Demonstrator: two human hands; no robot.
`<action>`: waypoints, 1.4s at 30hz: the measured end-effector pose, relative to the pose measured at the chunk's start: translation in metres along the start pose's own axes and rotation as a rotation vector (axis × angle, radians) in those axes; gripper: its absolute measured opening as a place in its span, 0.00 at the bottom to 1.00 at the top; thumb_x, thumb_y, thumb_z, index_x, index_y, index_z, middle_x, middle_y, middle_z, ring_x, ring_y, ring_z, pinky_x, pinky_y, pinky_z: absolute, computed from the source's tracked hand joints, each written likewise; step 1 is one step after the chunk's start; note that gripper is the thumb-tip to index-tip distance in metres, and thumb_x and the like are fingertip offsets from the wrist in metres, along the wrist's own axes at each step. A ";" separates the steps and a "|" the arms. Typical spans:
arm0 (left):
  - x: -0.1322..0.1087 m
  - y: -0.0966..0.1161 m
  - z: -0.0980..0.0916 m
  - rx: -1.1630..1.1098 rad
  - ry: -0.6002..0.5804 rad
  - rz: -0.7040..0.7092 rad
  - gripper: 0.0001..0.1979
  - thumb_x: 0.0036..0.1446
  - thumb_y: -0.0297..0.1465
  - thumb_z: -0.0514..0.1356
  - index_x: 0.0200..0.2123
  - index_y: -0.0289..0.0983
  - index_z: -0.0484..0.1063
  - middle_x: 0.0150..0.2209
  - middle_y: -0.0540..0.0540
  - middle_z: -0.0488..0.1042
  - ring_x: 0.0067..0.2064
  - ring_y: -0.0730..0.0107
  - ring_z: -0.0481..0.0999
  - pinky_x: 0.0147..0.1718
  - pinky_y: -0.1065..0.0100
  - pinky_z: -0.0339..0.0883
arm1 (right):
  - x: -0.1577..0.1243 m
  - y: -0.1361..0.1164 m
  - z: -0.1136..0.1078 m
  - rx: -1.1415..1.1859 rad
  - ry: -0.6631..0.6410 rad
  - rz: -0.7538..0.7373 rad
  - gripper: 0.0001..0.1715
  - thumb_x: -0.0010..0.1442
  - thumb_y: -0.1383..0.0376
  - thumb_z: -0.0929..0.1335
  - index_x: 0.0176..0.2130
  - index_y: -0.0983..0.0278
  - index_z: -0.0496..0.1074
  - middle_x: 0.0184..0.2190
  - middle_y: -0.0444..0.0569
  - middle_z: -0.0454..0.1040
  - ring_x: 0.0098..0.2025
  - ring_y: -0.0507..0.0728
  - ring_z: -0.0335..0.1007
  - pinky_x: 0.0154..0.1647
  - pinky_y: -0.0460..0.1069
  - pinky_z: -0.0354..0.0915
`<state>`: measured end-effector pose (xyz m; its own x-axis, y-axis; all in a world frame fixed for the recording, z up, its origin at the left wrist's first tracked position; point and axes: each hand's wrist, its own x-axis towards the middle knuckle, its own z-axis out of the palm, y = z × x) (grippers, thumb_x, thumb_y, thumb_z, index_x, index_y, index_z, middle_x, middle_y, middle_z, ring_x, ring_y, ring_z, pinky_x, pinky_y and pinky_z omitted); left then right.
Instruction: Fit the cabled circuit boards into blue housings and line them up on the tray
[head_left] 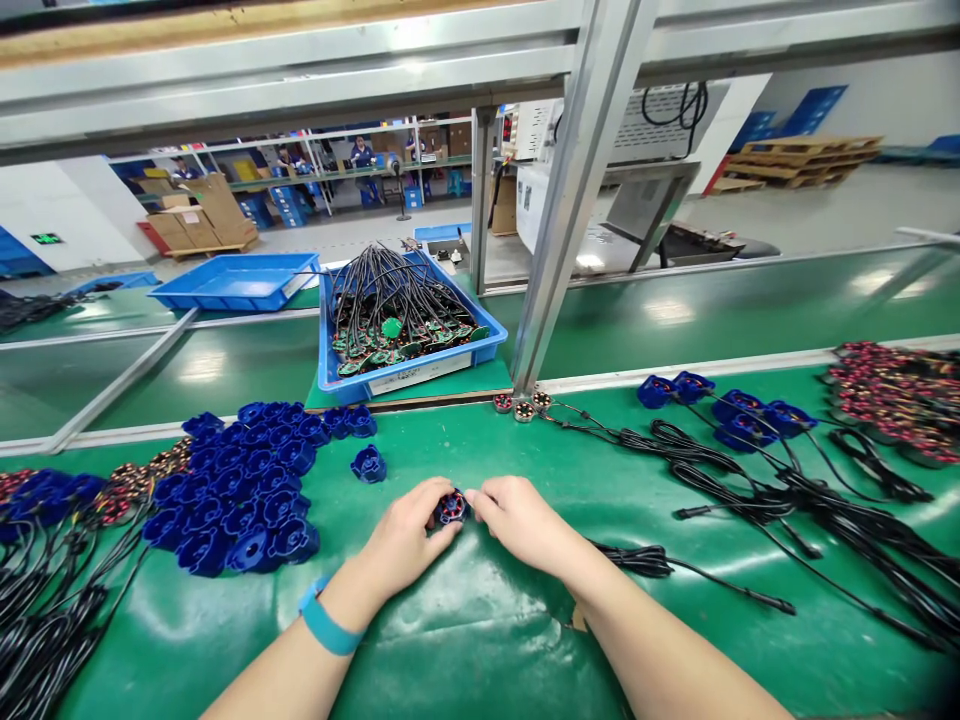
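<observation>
My left hand (409, 530), with a teal band on its wrist, is wrapped round a small blue plastic housing (452, 508) on the green mat. Inside the housing sits a wound motor stator with red and dark parts. At its right side my right hand (517, 515) is closed, thumb and index finger pinched together at the rim; what lies between the fingertips is hidden. A bundled black cable (637, 560) emerges from behind my right forearm. One loose blue housing (368, 464) stands a little beyond my left hand.
Many blue housings (247, 480) cluster at left, beside black cables (52, 620). At right lie cabled blue housings (742, 420) and a heap of stators (892, 400). Behind stands a blue tray (412, 370) of wired circuit boards, near a metal post (559, 210). Several stators (523, 410) sit at its foot.
</observation>
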<state>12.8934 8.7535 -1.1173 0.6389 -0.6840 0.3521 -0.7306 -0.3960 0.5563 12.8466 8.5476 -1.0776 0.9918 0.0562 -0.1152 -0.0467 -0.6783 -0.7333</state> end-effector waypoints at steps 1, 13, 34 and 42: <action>0.000 -0.001 0.001 0.017 0.010 0.006 0.19 0.61 0.31 0.63 0.55 0.41 0.68 0.53 0.40 0.76 0.54 0.61 0.77 0.52 0.59 0.76 | 0.000 0.000 0.002 0.047 -0.022 0.017 0.25 0.68 0.57 0.61 0.23 0.63 0.69 0.20 0.46 0.71 0.24 0.53 0.63 0.28 0.48 0.53; -0.003 0.001 0.012 0.205 0.112 -0.014 0.22 0.63 0.33 0.62 0.59 0.38 0.68 0.54 0.37 0.76 0.52 0.55 0.79 0.51 0.55 0.78 | 0.013 0.016 0.028 0.552 -0.016 0.220 0.26 0.62 0.46 0.63 0.25 0.63 0.67 0.14 0.37 0.56 0.16 0.48 0.48 0.19 0.46 0.47; 0.009 0.008 0.012 0.139 0.104 0.014 0.10 0.63 0.31 0.61 0.47 0.39 0.73 0.44 0.41 0.75 0.44 0.60 0.74 0.44 0.57 0.74 | 0.011 0.014 0.012 0.764 -0.264 0.258 0.31 0.51 0.40 0.71 0.29 0.66 0.69 0.16 0.34 0.55 0.17 0.44 0.43 0.17 0.44 0.38; 0.007 0.007 0.011 0.075 0.116 0.021 0.11 0.62 0.26 0.58 0.47 0.40 0.72 0.42 0.43 0.75 0.44 0.61 0.73 0.42 0.60 0.71 | 0.009 0.010 0.010 0.743 -0.278 0.242 0.34 0.48 0.37 0.72 0.29 0.65 0.69 0.16 0.33 0.53 0.17 0.44 0.42 0.18 0.45 0.37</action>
<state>12.8904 8.7394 -1.1192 0.6438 -0.6186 0.4504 -0.7572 -0.4301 0.4915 12.8536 8.5485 -1.0927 0.8830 0.2165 -0.4165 -0.4182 -0.0399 -0.9075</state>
